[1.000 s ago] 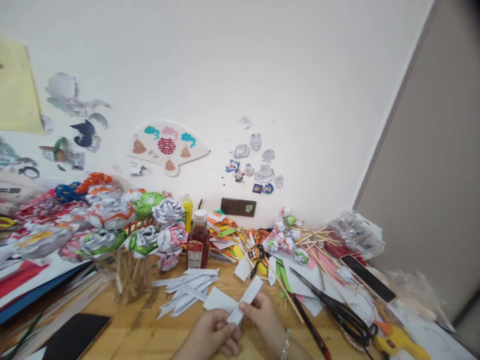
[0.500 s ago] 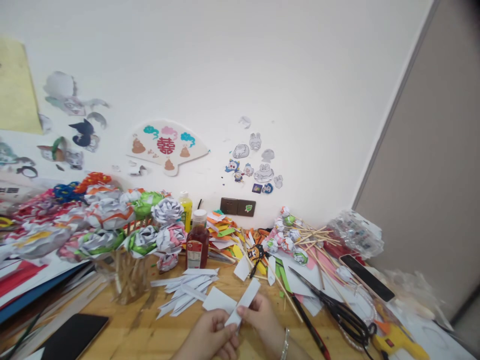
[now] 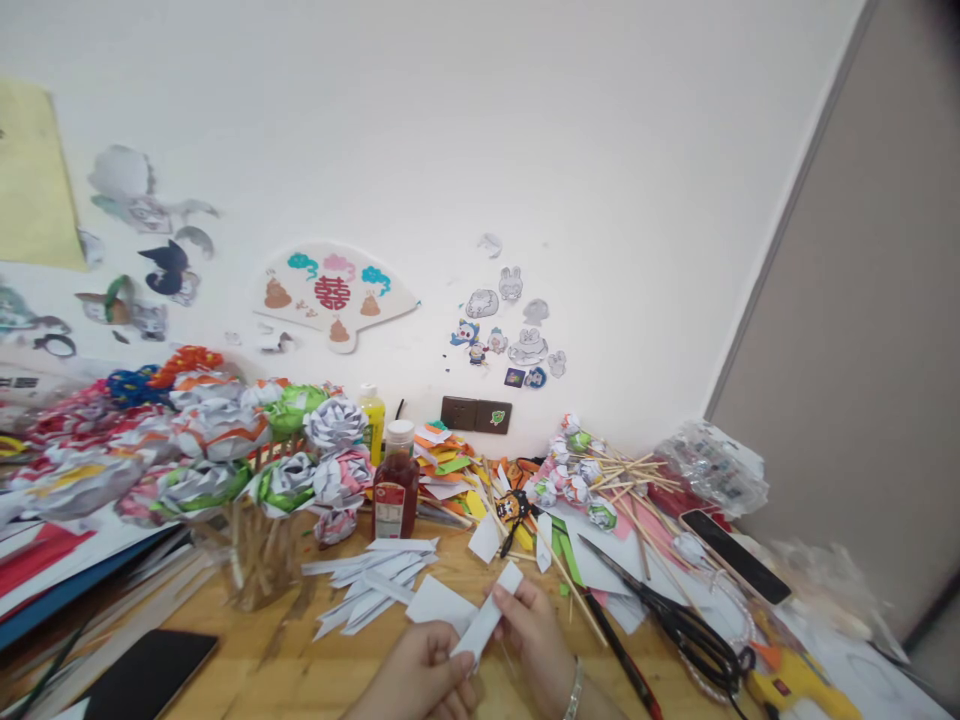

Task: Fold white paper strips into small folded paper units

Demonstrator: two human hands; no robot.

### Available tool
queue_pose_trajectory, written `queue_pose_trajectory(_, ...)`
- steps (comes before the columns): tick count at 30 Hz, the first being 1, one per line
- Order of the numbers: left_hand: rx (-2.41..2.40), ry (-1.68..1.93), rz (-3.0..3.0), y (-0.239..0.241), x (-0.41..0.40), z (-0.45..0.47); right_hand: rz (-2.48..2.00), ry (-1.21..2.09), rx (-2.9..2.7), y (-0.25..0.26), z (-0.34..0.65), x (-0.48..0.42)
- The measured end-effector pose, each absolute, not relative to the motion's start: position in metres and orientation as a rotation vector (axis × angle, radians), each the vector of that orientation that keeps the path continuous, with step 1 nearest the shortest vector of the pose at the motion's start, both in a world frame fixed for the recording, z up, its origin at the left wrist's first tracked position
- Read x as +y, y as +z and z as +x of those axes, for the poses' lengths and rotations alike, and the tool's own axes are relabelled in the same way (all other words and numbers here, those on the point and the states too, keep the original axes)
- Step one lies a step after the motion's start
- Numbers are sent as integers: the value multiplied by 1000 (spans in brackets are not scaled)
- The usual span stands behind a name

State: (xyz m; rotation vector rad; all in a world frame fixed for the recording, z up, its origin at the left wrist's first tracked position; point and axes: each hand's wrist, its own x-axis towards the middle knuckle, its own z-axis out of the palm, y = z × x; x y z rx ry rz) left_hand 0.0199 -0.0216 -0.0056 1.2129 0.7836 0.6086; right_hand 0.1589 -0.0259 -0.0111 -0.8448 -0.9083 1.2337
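Note:
My left hand (image 3: 420, 678) and my right hand (image 3: 534, 640) meet at the bottom middle of the view, both pinching a narrow white paper strip (image 3: 489, 617) that slants up to the right. The left fingers grip its lower end, the right fingers its upper part. A wider white sheet (image 3: 437, 602) lies just behind the strip. A silver bracelet (image 3: 574, 690) circles my right wrist. A fan of several cut white strips (image 3: 375, 580) lies on the wooden table (image 3: 300, 670) to the left of my hands.
Paper flowers on sticks (image 3: 225, 450) fill a holder (image 3: 259, 560) at left. A red bottle (image 3: 395, 492) and yellow bottle (image 3: 373, 420) stand behind the strips. Black scissors (image 3: 675, 620), a yellow glue gun (image 3: 795, 690), wooden skewers (image 3: 622, 480) and two phones (image 3: 731, 555) (image 3: 146, 672) lie around.
My right hand has slid a little up along the strip toward its top end. The left hand keeps its grip and barely moves.

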Motion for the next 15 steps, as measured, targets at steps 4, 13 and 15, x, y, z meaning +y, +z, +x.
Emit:
queue_pose_trajectory(4,785,611,1222,-8,-20,19,-847,1235,-900,-10,158,-27)
queue_pose_trajectory(13,779,588,1251,-4,-24,19,-884,1220,-886,-5,156,-29)
queue_pose_trajectory(15,797,575,1275,-2,-25,20,-900,1221,-933,-6,154,-30)
